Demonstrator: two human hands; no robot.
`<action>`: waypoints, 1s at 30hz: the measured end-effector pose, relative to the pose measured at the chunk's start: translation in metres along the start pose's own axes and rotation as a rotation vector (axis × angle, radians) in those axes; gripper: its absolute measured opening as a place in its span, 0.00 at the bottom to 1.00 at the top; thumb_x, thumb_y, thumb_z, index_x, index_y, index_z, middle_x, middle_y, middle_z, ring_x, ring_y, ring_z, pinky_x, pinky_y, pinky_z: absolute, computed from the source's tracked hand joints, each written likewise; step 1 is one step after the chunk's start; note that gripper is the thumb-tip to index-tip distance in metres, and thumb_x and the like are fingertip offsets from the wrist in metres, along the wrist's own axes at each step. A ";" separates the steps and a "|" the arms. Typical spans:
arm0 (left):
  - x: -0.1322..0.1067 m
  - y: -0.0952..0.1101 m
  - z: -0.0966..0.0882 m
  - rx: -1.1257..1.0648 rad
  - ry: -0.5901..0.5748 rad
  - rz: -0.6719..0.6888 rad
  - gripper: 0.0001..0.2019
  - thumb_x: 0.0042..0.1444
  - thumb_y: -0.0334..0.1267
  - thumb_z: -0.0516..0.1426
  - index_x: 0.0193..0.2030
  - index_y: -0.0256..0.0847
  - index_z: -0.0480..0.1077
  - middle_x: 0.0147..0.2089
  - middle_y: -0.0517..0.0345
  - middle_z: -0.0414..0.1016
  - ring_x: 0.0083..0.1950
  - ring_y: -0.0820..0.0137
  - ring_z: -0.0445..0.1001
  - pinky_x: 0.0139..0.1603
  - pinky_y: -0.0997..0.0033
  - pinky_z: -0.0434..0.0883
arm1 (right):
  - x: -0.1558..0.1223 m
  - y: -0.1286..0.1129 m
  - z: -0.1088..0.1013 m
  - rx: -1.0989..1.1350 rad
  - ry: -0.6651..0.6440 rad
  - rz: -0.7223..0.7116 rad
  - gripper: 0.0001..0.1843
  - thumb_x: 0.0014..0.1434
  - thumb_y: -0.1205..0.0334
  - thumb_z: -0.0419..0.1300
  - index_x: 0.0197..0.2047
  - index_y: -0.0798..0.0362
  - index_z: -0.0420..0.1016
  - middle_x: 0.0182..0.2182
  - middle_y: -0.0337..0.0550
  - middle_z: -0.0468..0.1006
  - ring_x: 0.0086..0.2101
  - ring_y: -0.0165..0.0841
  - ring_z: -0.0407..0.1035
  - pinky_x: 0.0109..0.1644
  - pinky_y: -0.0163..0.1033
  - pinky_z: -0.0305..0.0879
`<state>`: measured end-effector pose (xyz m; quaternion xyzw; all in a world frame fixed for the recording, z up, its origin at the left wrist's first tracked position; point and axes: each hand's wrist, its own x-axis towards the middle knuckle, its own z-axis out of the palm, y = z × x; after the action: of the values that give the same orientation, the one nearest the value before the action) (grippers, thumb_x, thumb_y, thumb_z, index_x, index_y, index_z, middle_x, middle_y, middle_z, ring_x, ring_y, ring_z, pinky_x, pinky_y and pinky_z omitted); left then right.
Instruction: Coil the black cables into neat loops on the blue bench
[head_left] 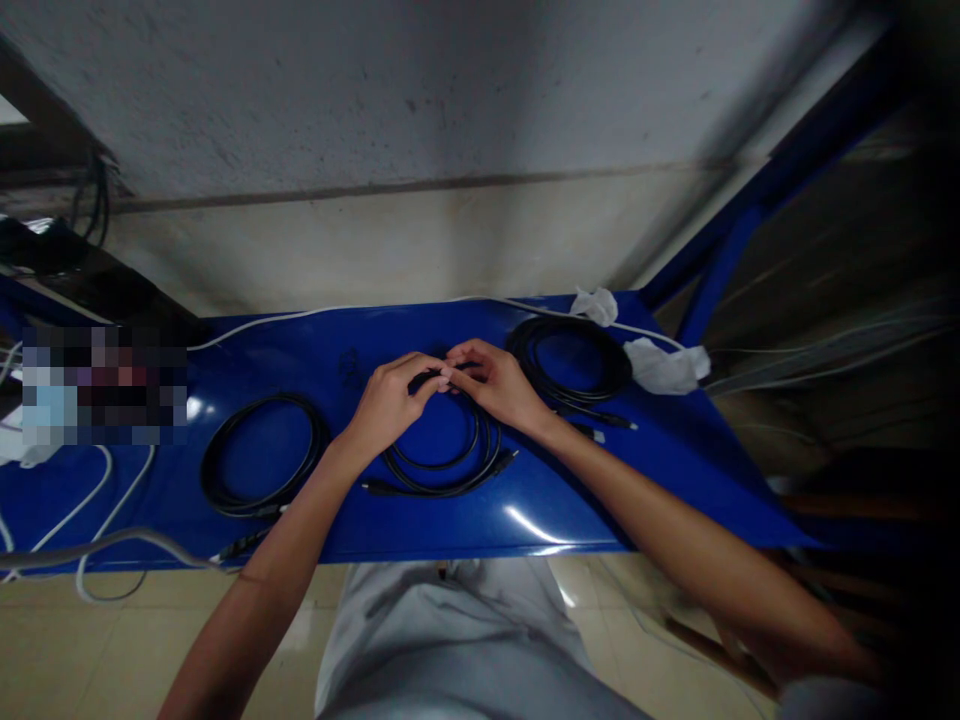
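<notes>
A coiled black cable (439, 491) lies on the blue table in front of me, its two plug ends sticking out at the lower left and right. My left hand (394, 400) is closed on the far side of this coil, thumb and fingers pinched. Right beside it, my right hand (501, 385) is closed on the same stretch, and the fingertips of both hands meet. Whatever small piece may be between the fingertips is hidden. A second black cable coil (214, 470) rests left of my left forearm. Close to my right hand lies a thicker black cable coil (613, 368) with its plugs toward me.
The blue table (585, 510) stands against a grey and cream wall (337, 250). White crumpled wrapping (667, 367) sits at the right end. A white cord (255, 325) runs along the back edge; more white cords (112, 520) loop at the left. A blue frame post (720, 250) rises at right.
</notes>
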<state>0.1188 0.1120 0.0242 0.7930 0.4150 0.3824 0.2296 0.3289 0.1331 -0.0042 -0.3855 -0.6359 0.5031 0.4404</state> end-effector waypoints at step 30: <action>-0.002 -0.013 0.000 0.187 -0.151 -0.015 0.04 0.72 0.38 0.60 0.47 0.46 0.78 0.48 0.56 0.83 0.48 0.63 0.81 0.53 0.62 0.74 | -0.035 -0.069 0.004 -0.771 -0.971 -0.168 0.13 0.65 0.58 0.75 0.39 0.53 0.76 0.38 0.40 0.78 0.43 0.37 0.72 0.49 0.39 0.62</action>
<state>0.1120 0.1171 0.0141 0.8343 0.4363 0.2795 0.1882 0.3326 0.0851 0.0567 -0.1927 -0.9275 0.3188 -0.0314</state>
